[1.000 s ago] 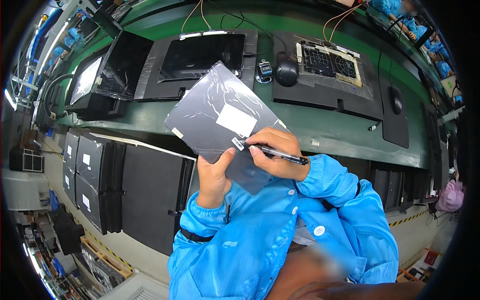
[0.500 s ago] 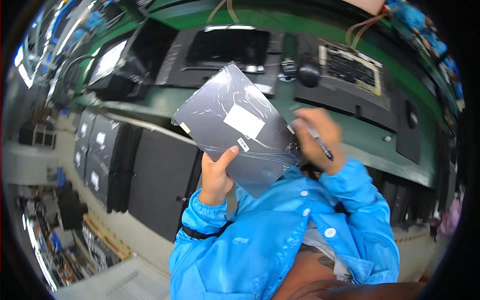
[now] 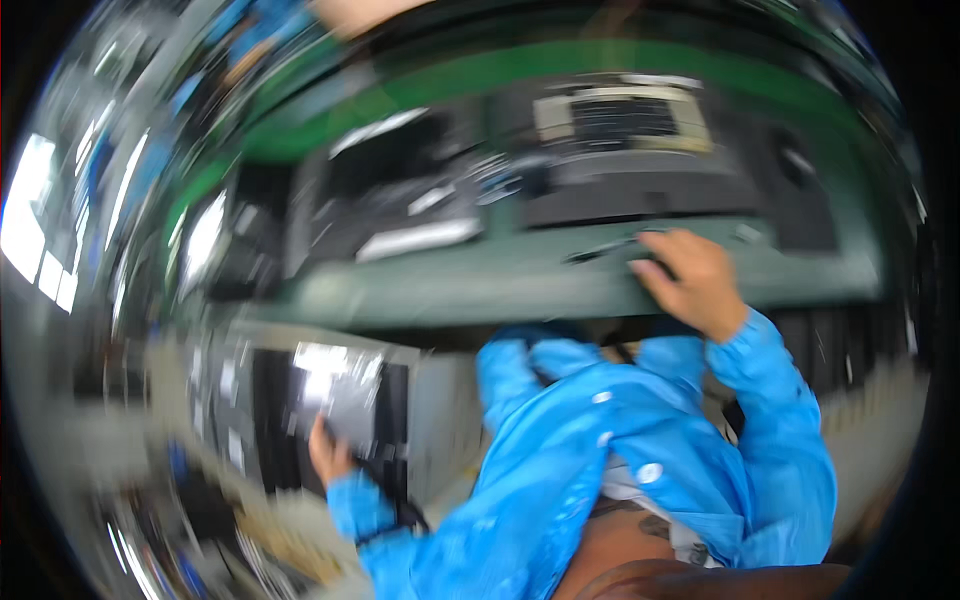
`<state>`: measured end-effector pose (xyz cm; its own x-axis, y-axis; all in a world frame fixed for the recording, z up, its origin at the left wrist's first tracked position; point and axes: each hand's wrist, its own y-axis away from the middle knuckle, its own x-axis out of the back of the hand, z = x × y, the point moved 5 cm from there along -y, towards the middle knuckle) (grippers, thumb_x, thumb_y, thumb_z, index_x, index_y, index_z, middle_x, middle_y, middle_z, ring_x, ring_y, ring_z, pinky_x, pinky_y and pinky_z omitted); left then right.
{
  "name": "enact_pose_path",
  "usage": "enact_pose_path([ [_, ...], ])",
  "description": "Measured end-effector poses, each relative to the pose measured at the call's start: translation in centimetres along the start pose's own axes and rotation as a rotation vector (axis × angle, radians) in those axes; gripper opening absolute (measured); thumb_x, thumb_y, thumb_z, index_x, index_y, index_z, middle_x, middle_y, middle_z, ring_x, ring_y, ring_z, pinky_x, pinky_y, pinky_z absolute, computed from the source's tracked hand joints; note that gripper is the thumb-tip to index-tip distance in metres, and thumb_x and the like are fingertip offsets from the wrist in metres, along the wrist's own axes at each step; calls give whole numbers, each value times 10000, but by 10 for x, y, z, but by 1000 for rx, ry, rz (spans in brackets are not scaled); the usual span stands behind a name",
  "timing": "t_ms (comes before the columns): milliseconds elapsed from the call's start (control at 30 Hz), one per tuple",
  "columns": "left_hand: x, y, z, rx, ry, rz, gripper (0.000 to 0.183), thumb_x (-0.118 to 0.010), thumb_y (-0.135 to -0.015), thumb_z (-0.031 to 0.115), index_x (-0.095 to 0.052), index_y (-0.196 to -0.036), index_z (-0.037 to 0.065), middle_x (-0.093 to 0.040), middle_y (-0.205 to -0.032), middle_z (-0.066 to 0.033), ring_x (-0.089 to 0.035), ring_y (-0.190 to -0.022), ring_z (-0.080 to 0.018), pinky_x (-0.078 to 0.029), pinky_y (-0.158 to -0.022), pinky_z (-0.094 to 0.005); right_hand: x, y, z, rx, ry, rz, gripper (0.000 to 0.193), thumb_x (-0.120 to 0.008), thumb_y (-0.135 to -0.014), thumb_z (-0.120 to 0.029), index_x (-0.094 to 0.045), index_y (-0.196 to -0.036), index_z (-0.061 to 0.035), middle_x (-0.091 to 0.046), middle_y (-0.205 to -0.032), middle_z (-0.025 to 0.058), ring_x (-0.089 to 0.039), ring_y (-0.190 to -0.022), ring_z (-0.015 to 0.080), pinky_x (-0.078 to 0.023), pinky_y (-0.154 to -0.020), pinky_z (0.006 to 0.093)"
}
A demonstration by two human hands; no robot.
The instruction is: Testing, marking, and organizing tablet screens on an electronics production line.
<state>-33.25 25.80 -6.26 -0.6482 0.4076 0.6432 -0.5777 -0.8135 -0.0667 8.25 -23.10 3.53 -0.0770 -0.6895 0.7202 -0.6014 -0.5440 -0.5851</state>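
Observation:
My left hand [image 3: 332,455] is out to the left, low beside the bench, gripping the lower edge of a flat grey panel in clear film [image 3: 345,395]. The panel is smeared by motion, with bright glare on its upper part. At the bench's front edge my right hand [image 3: 695,280] has its thumb and fingers apart. A thin dark pen [image 3: 598,251] lies on the green bench top [image 3: 480,285], one end close to those fingertips.
Dark mats line the bench. One holds a dark frame with light borders [image 3: 690,130]; a dark screen-like panel [image 3: 390,155] is at left. A black mouse [image 3: 795,165] sits far right. Black cases with white labels [image 3: 235,400] stand below on the left.
The panel has moved from in front of me down to the left in my left hand. My right hand has put the pen on the bench and let go. The whole view has turned.

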Motion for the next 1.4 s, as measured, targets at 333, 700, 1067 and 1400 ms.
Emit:
enact_pose_path([
  [333, -63, -41, 167, 110, -76, -115, 322, -606, -1031, 268, -667, -1087, -43, -657, -893, -75, -597, -824, -152, -484, -761, -300, 165, 47, 235, -543, 463, 286, 525, -706, -920, -353, -604, -1354, -77, -542, -1360, 175, -552, -1227, 359, -455, -1012, 462],
  [700, -373, 101, 418, -1170, 204, -808, 169, -835, -818, 138, -691, -751, 81, -586, -597, -55, -553, -490, -233, -428, -478, -356, 132, 32, 286, -502, 423, 240, 450, -710, -899, -325, -665, -1247, -44, -545, -1370, 197, -529, -1286, 362, -456, -1039, 478],
  [1067, -408, 111, 422, -1058, 213, -978, 156, -804, -830, 63, -679, -739, 42, -565, -580, -69, -512, -473, -198, -373, -468, -327, 140, 37, 291, -463, 333, 359, 496, -705, -903, -326, -605, -1303, -50, -561, -1332, 189, -553, -1233, 381, -456, -1044, 471],
  [1400, -411, 114, 420, -1061, 255, -971, 171, -765, -869, 53, -635, -759, 35, -531, -575, -71, -483, -474, -192, -336, -467, -339, 306, 246, 230, -1082, 640, 390, 338, -676, -931, -378, -696, -979, -44, -673, -842, 144, -689, -830, 342, -539, -726, 446],
])
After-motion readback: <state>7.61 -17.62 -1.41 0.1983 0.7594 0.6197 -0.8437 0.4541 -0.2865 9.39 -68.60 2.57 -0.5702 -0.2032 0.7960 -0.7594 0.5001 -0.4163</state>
